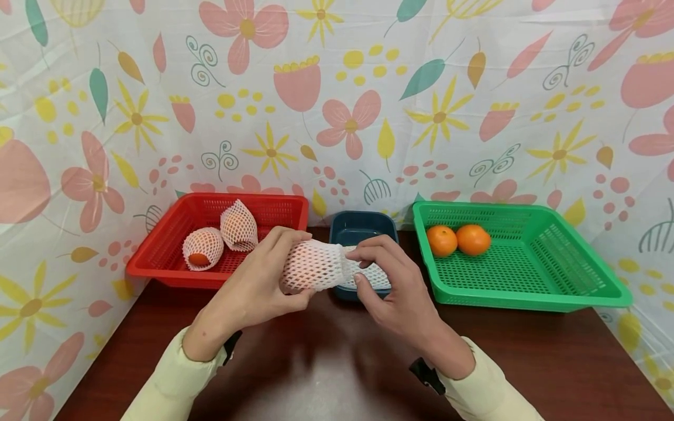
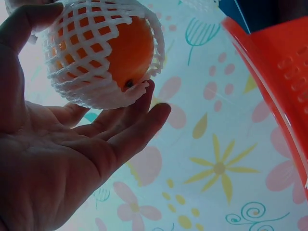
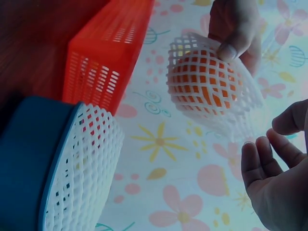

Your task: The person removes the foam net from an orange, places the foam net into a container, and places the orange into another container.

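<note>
My left hand [image 1: 263,275] grips an orange [image 2: 132,50] in a white foam net sleeve [image 1: 314,266], held above the table in front of the blue bin. Orange skin shows through the mesh, and in the left wrist view the near end is bare. My right hand [image 1: 392,278] is at the sleeve's loose end, thumb and fingers apart; in the right wrist view its fingertips [image 3: 248,149] lie close to the mesh edge, and I cannot tell whether they touch. Under it, more foam netting [image 3: 91,168] sits in the blue bin [image 1: 363,222].
On the left, a red basket [image 1: 158,266] holds two sleeved oranges, one [image 1: 203,248] lying and one [image 1: 239,225] beside it. The green basket [image 1: 526,301] on the right holds two bare oranges [image 1: 442,240]. A flowered cloth [image 1: 337,117] hangs behind the brown table [image 1: 316,374].
</note>
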`<state>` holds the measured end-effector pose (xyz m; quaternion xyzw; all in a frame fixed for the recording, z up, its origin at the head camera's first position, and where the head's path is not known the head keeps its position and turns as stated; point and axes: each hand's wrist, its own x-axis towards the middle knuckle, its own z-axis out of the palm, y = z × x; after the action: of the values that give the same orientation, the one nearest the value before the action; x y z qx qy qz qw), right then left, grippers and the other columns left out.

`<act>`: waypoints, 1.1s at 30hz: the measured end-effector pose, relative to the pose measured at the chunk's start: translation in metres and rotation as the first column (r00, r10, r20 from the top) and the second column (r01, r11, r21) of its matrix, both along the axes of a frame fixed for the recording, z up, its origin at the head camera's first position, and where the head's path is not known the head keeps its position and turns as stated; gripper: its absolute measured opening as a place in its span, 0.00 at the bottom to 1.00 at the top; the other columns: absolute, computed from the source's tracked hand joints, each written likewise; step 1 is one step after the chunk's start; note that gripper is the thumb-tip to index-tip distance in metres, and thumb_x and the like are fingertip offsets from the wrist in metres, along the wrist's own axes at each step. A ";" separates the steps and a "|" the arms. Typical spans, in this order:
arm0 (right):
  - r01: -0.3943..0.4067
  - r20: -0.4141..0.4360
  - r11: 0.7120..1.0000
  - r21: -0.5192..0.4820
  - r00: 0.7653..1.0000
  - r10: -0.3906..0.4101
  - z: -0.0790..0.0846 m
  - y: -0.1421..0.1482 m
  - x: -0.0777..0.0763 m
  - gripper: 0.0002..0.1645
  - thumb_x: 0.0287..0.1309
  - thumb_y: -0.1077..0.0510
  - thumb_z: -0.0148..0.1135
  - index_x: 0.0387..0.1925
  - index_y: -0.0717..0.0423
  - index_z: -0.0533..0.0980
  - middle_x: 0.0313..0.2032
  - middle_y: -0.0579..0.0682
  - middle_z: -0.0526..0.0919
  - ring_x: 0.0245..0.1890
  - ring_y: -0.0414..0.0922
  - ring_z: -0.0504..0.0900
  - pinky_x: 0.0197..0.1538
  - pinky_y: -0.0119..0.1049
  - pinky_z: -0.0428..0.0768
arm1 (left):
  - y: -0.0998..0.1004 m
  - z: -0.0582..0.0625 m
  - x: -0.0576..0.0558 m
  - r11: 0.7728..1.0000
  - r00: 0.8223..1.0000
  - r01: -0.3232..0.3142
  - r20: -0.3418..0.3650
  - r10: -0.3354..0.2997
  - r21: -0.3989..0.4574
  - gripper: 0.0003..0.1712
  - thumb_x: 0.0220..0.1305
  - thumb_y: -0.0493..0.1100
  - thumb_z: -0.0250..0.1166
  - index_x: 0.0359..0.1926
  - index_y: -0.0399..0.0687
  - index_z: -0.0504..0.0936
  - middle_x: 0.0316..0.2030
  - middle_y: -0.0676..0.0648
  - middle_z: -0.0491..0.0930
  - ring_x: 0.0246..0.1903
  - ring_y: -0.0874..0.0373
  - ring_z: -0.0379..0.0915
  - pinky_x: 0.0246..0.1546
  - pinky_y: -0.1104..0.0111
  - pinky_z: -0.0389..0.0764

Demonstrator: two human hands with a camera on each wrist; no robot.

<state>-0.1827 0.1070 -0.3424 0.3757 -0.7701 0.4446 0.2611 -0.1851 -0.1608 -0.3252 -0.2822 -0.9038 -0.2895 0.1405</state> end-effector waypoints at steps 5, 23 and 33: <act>-0.003 -0.024 1.000 0.011 1.000 0.003 -0.002 0.006 0.005 0.20 0.63 0.69 0.65 0.54 0.51 0.82 0.52 0.46 0.81 0.49 0.44 0.80 0.53 0.32 0.81 | 0.005 0.000 0.005 0.999 0.999 0.037 -0.015 -0.037 0.019 0.51 0.45 0.50 0.85 0.69 0.59 0.70 0.59 0.57 0.71 0.57 0.66 0.67 0.54 0.65 0.83; -0.039 0.023 0.995 0.088 0.999 0.037 -0.002 0.011 0.010 0.20 0.61 0.68 0.70 0.53 0.50 0.83 0.57 0.45 0.81 0.55 0.43 0.79 0.57 0.27 0.80 | 0.015 0.001 0.014 0.993 0.993 0.115 -0.030 -0.114 0.037 0.53 0.47 0.50 0.85 0.73 0.64 0.67 0.63 0.58 0.66 0.64 0.65 0.59 0.56 0.66 0.83; -0.101 0.052 0.986 0.136 0.994 0.095 -0.002 0.011 0.008 0.34 0.52 0.63 0.81 0.61 0.48 0.80 0.63 0.48 0.77 0.62 0.46 0.75 0.60 0.29 0.80 | 0.016 0.001 0.016 0.988 0.991 0.134 -0.029 -0.132 0.075 0.57 0.46 0.51 0.86 0.75 0.67 0.65 0.66 0.58 0.66 0.66 0.64 0.59 0.56 0.65 0.84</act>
<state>-0.1752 0.1182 -0.3447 0.4201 -0.7854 0.4107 0.1949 -0.1695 -0.1450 -0.3241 -0.3398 -0.8694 -0.3294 0.1423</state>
